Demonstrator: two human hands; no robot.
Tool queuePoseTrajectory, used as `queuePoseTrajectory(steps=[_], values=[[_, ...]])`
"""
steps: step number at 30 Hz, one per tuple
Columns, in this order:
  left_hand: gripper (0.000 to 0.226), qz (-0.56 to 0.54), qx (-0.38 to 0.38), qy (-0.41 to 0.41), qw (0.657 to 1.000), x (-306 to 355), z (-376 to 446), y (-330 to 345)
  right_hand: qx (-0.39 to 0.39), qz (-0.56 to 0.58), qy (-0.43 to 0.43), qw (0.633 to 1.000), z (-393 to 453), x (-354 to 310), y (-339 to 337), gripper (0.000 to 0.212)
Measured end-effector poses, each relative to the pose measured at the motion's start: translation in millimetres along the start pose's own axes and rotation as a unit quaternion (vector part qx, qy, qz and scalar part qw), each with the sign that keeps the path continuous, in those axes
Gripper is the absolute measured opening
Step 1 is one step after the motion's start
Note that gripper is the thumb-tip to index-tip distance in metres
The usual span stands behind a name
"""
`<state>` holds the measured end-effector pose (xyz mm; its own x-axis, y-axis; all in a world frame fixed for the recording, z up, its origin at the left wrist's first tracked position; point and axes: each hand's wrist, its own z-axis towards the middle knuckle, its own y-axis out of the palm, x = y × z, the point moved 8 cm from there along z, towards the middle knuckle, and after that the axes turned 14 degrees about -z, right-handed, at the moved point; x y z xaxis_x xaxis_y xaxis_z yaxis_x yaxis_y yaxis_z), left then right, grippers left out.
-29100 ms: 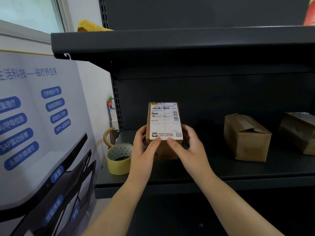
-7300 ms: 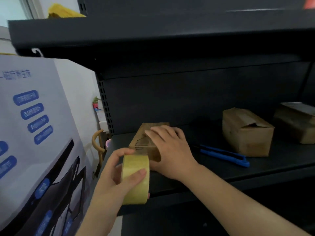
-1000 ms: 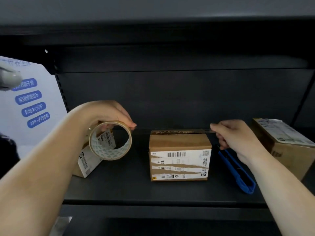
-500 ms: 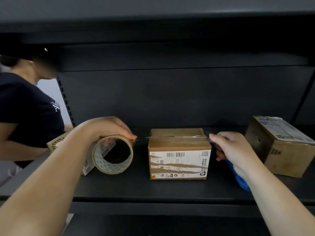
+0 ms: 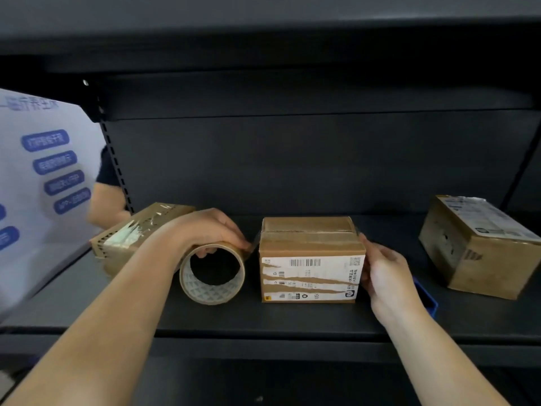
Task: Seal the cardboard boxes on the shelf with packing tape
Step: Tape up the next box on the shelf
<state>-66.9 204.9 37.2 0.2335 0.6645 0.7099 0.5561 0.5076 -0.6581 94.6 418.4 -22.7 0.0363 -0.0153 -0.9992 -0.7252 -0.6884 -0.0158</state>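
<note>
Both forearms bare, left hand [image 5: 205, 230] and right hand [image 5: 386, 276] ungloved.

Tape roll [image 5: 212, 273] stands left of middle box [image 5: 311, 259] on shelf [image 5: 263, 320].

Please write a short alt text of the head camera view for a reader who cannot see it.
A person's left hand holds a tape roll beside a small cardboard box on a dark shelf, while the right hand presses the box's right side. Two more boxes stand at either side.

The middle box [image 5: 311, 260] carries a torn white label [image 5: 310, 278] with barcodes and a QR code; its print is too small to read. The poster's [image 5: 44, 183] blue buttons are blurred.
</note>
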Motion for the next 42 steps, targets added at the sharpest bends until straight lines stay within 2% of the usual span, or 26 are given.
queuePoseTrajectory(steps=[3,7,9,10,12,14,15,16,18,20,21,23,24,26,27,28,30,31,32,34,35,37,39,41,42], values=[[0.003,0.045,-0.006,0.007,0.999,6.2,-0.2,5.7,0.0,-0.043,-0.007,0.999,0.6,5.6,3.0,0.014],[0.011,0.066,-0.013,0.022,0.998,12.2,-1.4,10.3,0.035,-0.047,-0.026,0.998,2.8,8.3,-8.0,0.024],[0.01,0.066,-0.013,0.02,0.998,12.4,-1.4,10.4,0.096,-0.061,-0.107,0.988,-3.8,-11.4,-23.5,0.013],[0.009,0.066,-0.012,0.018,0.998,12.6,-2.5,10.0,0.093,-0.09,-0.165,0.978,-10.1,-27.4,-25.3,0.023],[0.013,0.069,-0.013,0.017,0.997,12.2,-2.9,9.9,0.006,-0.189,-0.278,0.942,-24.9,-53.3,-8.8,0.05],[0.011,0.069,-0.017,0.016,0.997,12.5,-3.7,10.5,-0.079,-0.296,-0.317,0.897,-40.2,-54.7,16.1,0.066],[0.008,0.064,-0.016,0.016,0.998,12.4,-3.5,10.1,-0.106,-0.304,-0.3,0.898,-42.5,-46.2,22.6,0.067],[0.006,0.056,-0.014,0.014,0.998,12.2,-3.6,9.6,-0.12,-0.271,-0.272,0.916,-43.2,-38.8,25.2,0.063],[0.011,0.04,-0.01,0.011,0.999,10.1,-3.8,9.4,-0.121,-0.223,-0.219,0.942,-42.3,-26.0,22.2,0.041],[0.016,0.03,0.0,0.014,0.999,8.4,-3.5,7.8,-0.116,-0.216,-0.201,0.948,-41.4,-28.1,19.6,0.021],[0.016,0.029,0.006,0.017,0.999,7.9,-3.3,6.8,-0.112,-0.212,-0.186,0.953,-40.8,-31.5,16.0,0.019],[0.013,0.027,0.01,0.023,0.999,8.0,-3.9,6.4,-0.079,-0.185,-0.16,0.966,-38.8,-44.4,4.4,0.026],[0.01,0.028,0.006,0.024,0.999,8.9,-5.2,7.0,-0.063,-0.176,-0.175,0.967,-36.7,-56.7,-0.9,0.047],[0.006,0.027,-0.008,0.027,0.999,10.0,-7.5,8.9,-0.058,-0.277,-0.266,0.922,-41.5,-94.4,7.6,0.09],[0.006,0.024,-0.013,0.027,0.999,10.3,-8.3,9.5,-0.097,-0.363,-0.31,0.873,-47.9,-110.9,25.1,0.1],[0.006,0.023,-0.016,0.028,0.999,11.4,-10.1,9.9,-0.159,-0.469,-0.341,0.799,-53.1,-119.4,48.1,0.105],[0.008,0.023,-0.016,0.033,0.999,13.7,-13.4,10.5,-0.279,-0.63,-0.369,0.624,-57.8,-115.8,93.0,0.108],[0.008,0.023,-0.014,0.037,0.999,14.2,-13.5,10.4,-0.325,-0.667,-0.359,0.566,-59.3,-109.2,110.5,0.111],[0.007,0.019,-0.008,0.039,0.999,14.7,-13.8,10.1,-0.351,-0.693,-0.339,0.531,-56.4,-100.7,124.0,0.114],[0.006,0.005,-0.005,0.039,0.999,12.9,-14.9,9.3,-0.356,-0.72,-0.326,0.498,-47.5,-83.2,142.7,0.114],[0.007,-0.005,-0.004,0.042,0.999,9.8,-14.9,7.6,-0.343,-0.718,-0.334,0.506,-44.6,-80.4,146.7,0.109],[0.01,-0.043,0.018,0.06,0.997,2.1,-17.4,-1.7,-0.317,-0.673,-0.359,0.564,-40.1,-86.0,144.2,0.095],[0.021,-0.17,0.013,0.079,0.982,-12.2,-24.2,-12.3,-0.319,-0.617,-0.376,0.613,-37.6,-93.2,135.4,0.086],[0.037,-0.333,-0.072,0.12,0.932,-16.4,-35.3,-15.8,-0.325,-0.539,-0.364,0.686,-32.5,-102.4,123.9,0.08],[0.043,-0.377,-0.107,0.146,0.908,-12.5,-42.0,-19.8,-0.334,-0.493,-0.356,0.72,-33.1,-106.4,119.7,0.077]])
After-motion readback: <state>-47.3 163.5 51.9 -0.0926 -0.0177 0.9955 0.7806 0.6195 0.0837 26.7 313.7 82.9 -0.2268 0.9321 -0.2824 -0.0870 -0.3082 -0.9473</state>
